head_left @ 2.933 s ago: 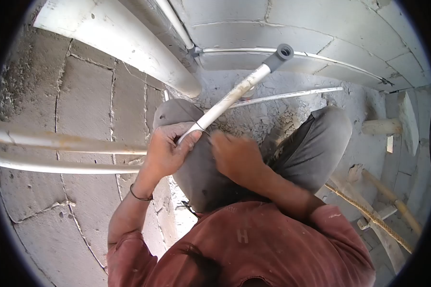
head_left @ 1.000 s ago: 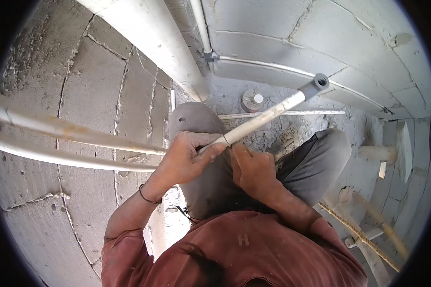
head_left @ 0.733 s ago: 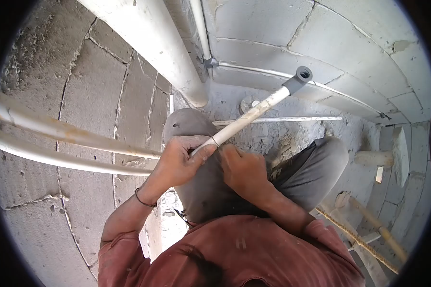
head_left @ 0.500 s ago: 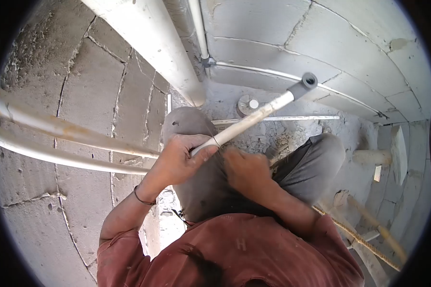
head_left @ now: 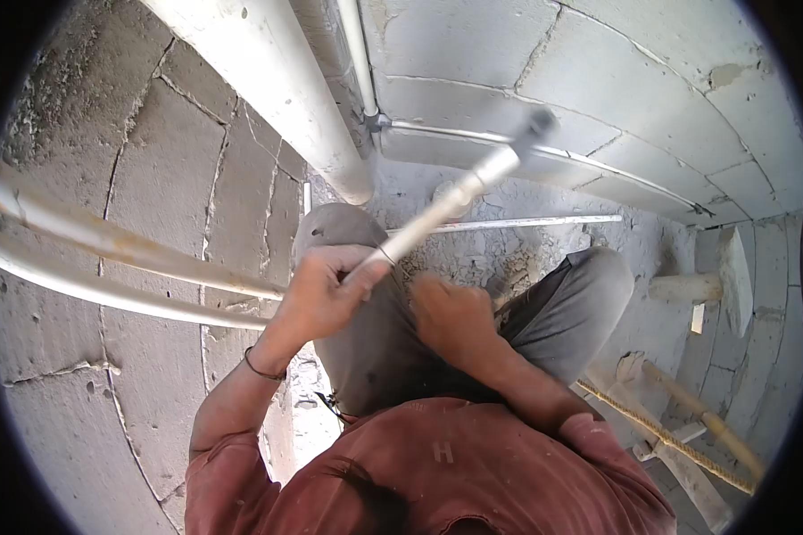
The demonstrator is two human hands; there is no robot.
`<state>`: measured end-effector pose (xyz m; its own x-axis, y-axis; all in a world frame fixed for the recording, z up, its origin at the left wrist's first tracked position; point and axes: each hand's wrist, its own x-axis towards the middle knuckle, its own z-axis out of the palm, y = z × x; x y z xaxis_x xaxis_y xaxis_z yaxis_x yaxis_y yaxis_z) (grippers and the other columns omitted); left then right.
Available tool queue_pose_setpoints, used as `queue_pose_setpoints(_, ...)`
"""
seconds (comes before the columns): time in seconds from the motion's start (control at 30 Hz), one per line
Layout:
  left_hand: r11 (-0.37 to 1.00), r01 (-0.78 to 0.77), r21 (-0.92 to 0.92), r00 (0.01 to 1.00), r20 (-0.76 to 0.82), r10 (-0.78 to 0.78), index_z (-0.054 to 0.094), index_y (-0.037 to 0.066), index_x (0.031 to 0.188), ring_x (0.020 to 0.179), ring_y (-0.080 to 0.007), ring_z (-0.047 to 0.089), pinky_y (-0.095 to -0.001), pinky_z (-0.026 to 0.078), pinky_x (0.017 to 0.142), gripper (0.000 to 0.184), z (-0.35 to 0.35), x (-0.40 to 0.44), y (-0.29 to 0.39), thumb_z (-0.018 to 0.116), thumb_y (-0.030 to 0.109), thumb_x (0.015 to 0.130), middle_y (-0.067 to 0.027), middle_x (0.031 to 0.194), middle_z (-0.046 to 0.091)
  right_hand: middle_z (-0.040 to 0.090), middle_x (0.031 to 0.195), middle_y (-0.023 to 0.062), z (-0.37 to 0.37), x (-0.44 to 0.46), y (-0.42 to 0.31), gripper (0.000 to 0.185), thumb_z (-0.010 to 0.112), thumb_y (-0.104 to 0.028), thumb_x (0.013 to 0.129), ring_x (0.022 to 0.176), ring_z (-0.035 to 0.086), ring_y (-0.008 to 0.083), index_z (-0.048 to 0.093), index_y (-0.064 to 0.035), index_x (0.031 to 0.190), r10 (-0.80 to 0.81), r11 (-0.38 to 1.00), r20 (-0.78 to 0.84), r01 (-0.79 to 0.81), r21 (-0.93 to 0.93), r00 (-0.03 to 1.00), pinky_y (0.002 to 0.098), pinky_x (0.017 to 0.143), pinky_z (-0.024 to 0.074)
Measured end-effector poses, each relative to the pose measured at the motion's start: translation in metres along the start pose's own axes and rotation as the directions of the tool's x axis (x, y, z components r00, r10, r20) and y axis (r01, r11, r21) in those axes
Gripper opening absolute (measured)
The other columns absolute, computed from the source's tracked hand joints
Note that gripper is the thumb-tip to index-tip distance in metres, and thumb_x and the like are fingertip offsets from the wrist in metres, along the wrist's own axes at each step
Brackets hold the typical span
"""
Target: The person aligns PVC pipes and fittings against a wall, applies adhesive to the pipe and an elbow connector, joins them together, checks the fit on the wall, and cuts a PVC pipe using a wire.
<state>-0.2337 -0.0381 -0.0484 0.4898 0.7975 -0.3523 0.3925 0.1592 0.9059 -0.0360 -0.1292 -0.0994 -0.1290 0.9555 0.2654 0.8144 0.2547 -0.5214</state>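
Note:
My left hand [head_left: 327, 283] is wrapped round the lower end of a white pipe [head_left: 437, 213], above my knee. A grey fitting [head_left: 533, 132], blurred by motion, caps the pipe's far end. A thin dark strand circles the pipe just beyond my left thumb. Just right of that strand, my right hand [head_left: 453, 319] is closed with its fingers curled, apart from the pipe. Whatever it pinches is too thin or blurred to make out.
A thick white pipe [head_left: 281, 89] slants down at the upper left. Two long pipes [head_left: 134, 299] run in from the left. A thin pipe [head_left: 531, 221] lies on the rubble-strewn floor beyond my knees. A rope [head_left: 665, 432] and wooden pieces are at the lower right.
The held pipe and my left hand have shifted left in the view. The grey fitting has swung left and up. My right hand stays closed and has moved slightly away from the pipe.

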Motion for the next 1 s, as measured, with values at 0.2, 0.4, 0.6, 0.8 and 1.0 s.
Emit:
queue_pose_setpoints(0.2, 0.994, -0.054, 0.09, 0.997, 0.068, 0.048, 0.074, 0.001, 0.105, 0.061, -0.0056, 0.048, -0.027, 0.04, 0.054, 0.026, 0.001, 0.002, 0.003, 0.064, 0.025, 0.105, 0.0032, 0.066, 0.055, 0.064, 0.071, 0.0102, 0.008, -0.008, 0.011, 0.01, 0.063, -0.015, 0.095, 0.057, 0.067, 0.0356, 0.055, -0.0087, 0.092, -0.007, 0.998, 0.023, 0.006, 0.065, 1.0, 0.047, 0.048, 0.0523)
queue_pose_setpoints(0.4, 0.992, -0.042, 0.116, 0.984, 0.18, 0.021, 0.074, 0.001, 0.104, 0.061, -0.006, 0.047, -0.028, 0.039, 0.055, 0.025, -0.001, 0.004, 0.009, 0.063, 0.024, 0.106, 0.0029, 0.066, 0.056, 0.064, 0.071, 0.0106, 0.003, -0.003, 0.002, 0.011, 0.063, -0.014, 0.096, 0.055, 0.066, 0.0343, 0.055, -0.0088, 0.092, -0.018, 0.998, -0.023, 0.019, 0.06, 1.0, 0.0457, 0.047, 0.0516)
queue_pose_setpoints(0.6, 0.996, 0.013, 0.091, 0.986, 0.164, -0.028, 0.072, 0.0, 0.096, 0.061, -0.0049, 0.046, -0.0276, 0.039, 0.054, 0.03, 0.002, 0.008, 0.007, 0.062, 0.026, 0.106, 0.0034, 0.066, 0.055, 0.063, 0.07, 0.0094, 0.004, 0.002, 0.001, 0.01, 0.063, -0.014, 0.095, 0.054, 0.066, 0.0329, 0.055, -0.009, 0.093, 0.023, 0.998, -0.092, -0.017, 0.069, 0.995, 0.0454, 0.046, 0.0511)
queue_pose_setpoints(0.8, 0.995, 0.096, -0.03, 0.994, 0.062, -0.094, 0.069, 0.002, 0.096, 0.058, -0.0046, 0.046, -0.0259, 0.037, 0.051, 0.032, -0.005, 0.005, -0.002, 0.058, 0.028, 0.109, 0.0054, 0.064, 0.052, 0.064, 0.071, 0.0116, -0.018, -0.02, -0.006, 0.011, 0.065, -0.014, 0.094, 0.057, 0.066, 0.036, 0.055, -0.0087, 0.094, 0.17, 0.985, 0.157, -0.169, -0.021, 0.973, 0.0473, 0.049, 0.0509)
queue_pose_setpoints(1.0, 0.999, 0.04, 0.035, 0.988, 0.148, -0.044, 0.069, 0.001, 0.095, 0.054, -0.005, 0.044, -0.0246, 0.036, 0.049, 0.039, -0.005, 0.005, -0.002, 0.054, 0.034, 0.111, 0.005, 0.065, 0.051, 0.064, 0.07, 0.0113, 0.006, 0.009, -0.009, 0.012, 0.065, -0.014, 0.093, 0.055, 0.064, 0.0366, 0.054, -0.0087, 0.092, 0.077, 0.996, 0.046, -0.079, 0.044, 0.996, 0.0475, 0.048, 0.0507)
